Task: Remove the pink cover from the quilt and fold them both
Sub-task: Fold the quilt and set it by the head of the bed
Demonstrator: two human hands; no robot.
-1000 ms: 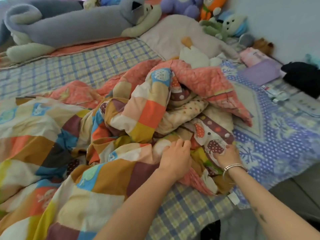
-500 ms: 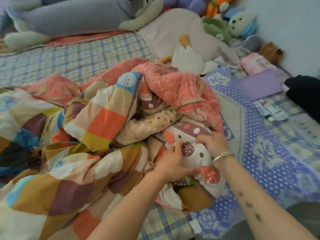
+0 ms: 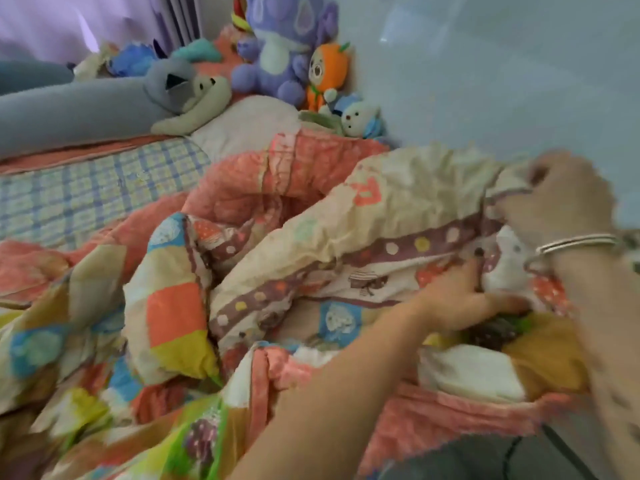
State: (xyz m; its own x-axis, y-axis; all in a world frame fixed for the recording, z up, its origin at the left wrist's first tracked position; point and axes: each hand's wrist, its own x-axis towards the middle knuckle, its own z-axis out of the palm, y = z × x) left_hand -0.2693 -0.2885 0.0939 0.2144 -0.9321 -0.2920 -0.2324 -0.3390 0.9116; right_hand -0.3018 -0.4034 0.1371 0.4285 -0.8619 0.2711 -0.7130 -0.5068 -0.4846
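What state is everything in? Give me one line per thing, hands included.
quilt: crumpled, partly pulled out of the cover, one end lifted.
pink cover: bunched on the bed, not yet off the quilt, unfolded.
right hand: raised, gripping the quilt's lifted end; blurred.
left hand: low, reaching into the folds; grip unclear.
grey plush: lying on its side along the head of the bed.

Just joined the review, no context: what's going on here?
A person is working at a bed. The right hand, raised, grips the cream dotted quilt by its edge. The left hand presses into the folds below it. The pink cover is still bunched up with the quilt, and nothing is folded yet.
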